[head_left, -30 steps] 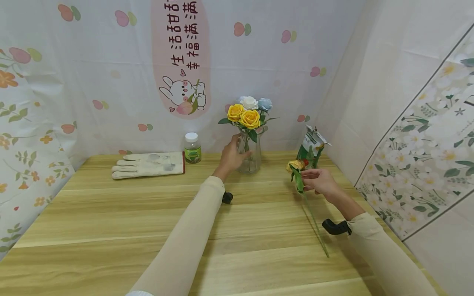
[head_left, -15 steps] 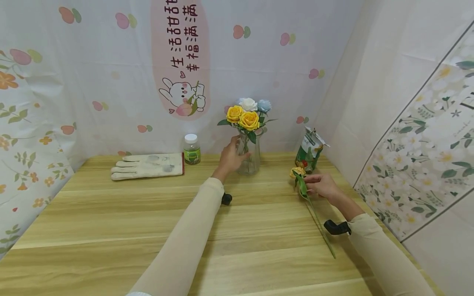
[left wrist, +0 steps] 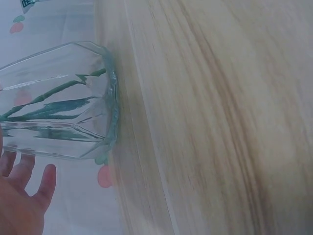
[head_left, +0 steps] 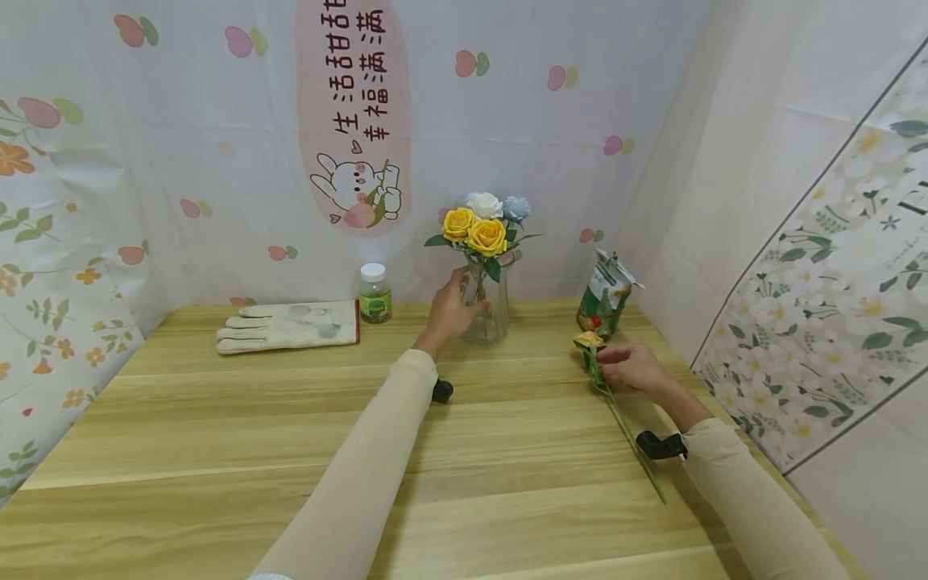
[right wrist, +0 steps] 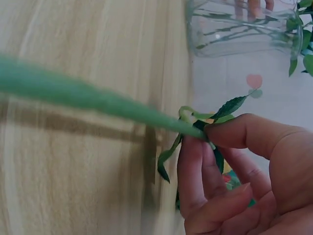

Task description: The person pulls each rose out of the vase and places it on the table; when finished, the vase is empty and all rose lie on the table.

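Note:
My left hand [head_left: 449, 311] grips the side of a clear glass vase [head_left: 497, 316], its thumb in front and fingers towards the back. Green stems [left wrist: 58, 110] show through the faceted glass in the left wrist view. Above the rim stand two yellow roses [head_left: 487, 238], a white rose [head_left: 486, 205] and a light blue one [head_left: 516, 209]. Off to the right, my right hand [head_left: 634, 372] pinches a single yellow rose [head_left: 589, 339] below its bloom. Its long green stem [right wrist: 98, 100] slants back towards me. In the right wrist view, thumb and fingertips meet on this stem beside the leaves.
A green and white pouch [head_left: 606, 294] stands just behind the held rose. Left of the vase are a white-capped jar [head_left: 375, 296] and a cream glove [head_left: 290, 325], along the back of the wooden table [head_left: 254, 451]. Printed curtains hang behind and at the sides.
My right hand has shifted slightly towards me and turned the yellow rose, so its bloom sits lower and its stem end swings right. My left hand stays at the vase.

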A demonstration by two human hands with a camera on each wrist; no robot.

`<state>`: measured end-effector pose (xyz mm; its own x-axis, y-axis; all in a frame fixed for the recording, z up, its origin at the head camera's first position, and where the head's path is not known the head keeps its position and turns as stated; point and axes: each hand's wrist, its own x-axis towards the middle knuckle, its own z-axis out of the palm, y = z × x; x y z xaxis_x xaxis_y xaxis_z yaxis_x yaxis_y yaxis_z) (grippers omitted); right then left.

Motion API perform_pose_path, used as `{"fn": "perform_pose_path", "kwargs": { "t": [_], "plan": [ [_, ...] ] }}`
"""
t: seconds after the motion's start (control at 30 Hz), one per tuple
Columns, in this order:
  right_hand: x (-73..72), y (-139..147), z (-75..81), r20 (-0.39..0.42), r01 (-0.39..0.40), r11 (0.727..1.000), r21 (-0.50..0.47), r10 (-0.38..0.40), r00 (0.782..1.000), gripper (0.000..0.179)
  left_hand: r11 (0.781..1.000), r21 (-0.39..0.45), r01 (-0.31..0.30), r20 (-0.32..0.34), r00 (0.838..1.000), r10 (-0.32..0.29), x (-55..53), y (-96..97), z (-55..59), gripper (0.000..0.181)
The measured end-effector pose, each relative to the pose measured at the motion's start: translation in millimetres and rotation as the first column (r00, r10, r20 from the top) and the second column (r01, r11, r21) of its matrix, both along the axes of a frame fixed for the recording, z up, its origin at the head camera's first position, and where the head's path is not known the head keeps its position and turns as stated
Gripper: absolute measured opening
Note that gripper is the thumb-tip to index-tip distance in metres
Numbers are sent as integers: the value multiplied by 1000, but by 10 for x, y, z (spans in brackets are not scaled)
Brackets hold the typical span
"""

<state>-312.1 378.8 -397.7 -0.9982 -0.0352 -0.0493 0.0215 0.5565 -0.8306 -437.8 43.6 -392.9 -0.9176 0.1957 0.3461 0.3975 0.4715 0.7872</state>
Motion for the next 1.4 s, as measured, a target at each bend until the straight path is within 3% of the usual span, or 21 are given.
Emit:
{"fn": "perform_pose_path", "kwargs": {
  "t": [0.23, 0.8, 1.13, 1.4],
  "plan": [
    [-6, 17, -11, 11, 39, 996, 82, -40, 999, 33, 1000, -4, 6, 11, 1000, -6, 4, -8, 12, 79],
    [-6, 23, -65, -25, 21, 998, 57, -20, 999, 36, 1000, 2, 15, -3, 1000, -15, 2, -41, -15, 81],
    [9, 1, 117, -58, 6, 996, 85, -1, 998, 35, 1000, 10, 16, -7, 1000, -16, 11, -16, -12, 79],
    [-68, -97, 399, -118, 22, 989, 144, -5, 993, 34, 1000, 5, 17, -16, 1000, -17, 5, -27, 1, 80]
  ]
}}
